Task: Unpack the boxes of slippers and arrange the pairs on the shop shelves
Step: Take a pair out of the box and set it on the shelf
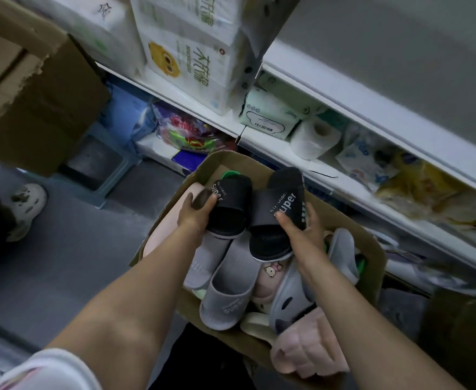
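An open cardboard box (372, 243) on the floor holds several slippers. My left hand (194, 212) grips a black slipper (231, 209) with "Super" printed on its strap. My right hand (304, 229) grips the matching black slipper (276, 218) beside it. Both black slippers are held just above the box's contents. Below them lie two grey slippers (228, 291), a pink one with a bear print (270, 277), a light grey slipper with cat ears (290, 299) and a fluffy pink one (310, 353). A green slipper's tip (231, 173) peeks out at the far end.
White shop shelves (329, 88) run along the right, stocked with tissue packs (192, 54), a toilet roll (312, 137) and bagged goods. A large cardboard box (31, 88) stands at left on a blue stool (101, 161). Another person's white shoe (26, 206) is on the grey floor.
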`<state>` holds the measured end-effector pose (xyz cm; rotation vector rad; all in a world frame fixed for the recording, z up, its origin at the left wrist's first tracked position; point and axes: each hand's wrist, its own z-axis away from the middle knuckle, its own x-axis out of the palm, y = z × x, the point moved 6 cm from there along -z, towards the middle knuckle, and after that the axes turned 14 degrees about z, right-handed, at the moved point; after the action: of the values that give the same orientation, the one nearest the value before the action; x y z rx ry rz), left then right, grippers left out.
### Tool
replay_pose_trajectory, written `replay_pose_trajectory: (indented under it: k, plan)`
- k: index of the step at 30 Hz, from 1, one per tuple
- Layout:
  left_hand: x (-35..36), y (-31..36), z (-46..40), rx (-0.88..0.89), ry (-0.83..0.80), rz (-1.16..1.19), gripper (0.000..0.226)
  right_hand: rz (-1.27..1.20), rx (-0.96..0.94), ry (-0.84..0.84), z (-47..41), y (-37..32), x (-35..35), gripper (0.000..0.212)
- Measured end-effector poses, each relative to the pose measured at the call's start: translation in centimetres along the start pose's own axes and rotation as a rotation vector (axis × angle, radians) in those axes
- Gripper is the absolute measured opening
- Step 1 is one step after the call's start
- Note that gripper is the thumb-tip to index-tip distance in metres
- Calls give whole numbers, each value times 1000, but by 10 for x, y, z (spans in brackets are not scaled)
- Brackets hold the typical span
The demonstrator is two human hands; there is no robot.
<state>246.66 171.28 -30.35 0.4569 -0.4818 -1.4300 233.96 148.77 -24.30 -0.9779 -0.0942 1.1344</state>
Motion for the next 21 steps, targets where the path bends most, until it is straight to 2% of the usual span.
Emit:
replay_pose_trajectory:
  k: [2,4,7,10,13,17,21]
  plan:
    - [11,0,16,43,-40,52,76,-38,-37,1,7,-1,-13,77]
    - [18,0,36,103,-80,79,66,-65,-78,-17,17,0,-27,76]
    - [21,3,74,192,-152,170,56,-133,-132,-36,36,0,-51,73]
    - [19,8,119,265,-234,252,58,-196,-213,-28,61,-8,-79,63]
    - [16,16,166,356,-302,283,66,-234,-310,-55,88,-16,-109,74]
    - [25,36,242,476,-391,328,55,-292,-470,-67,137,-45,-155,98]
    - [37,65,319,618,-489,368,53,-288,-652,-27,188,-81,-199,97]
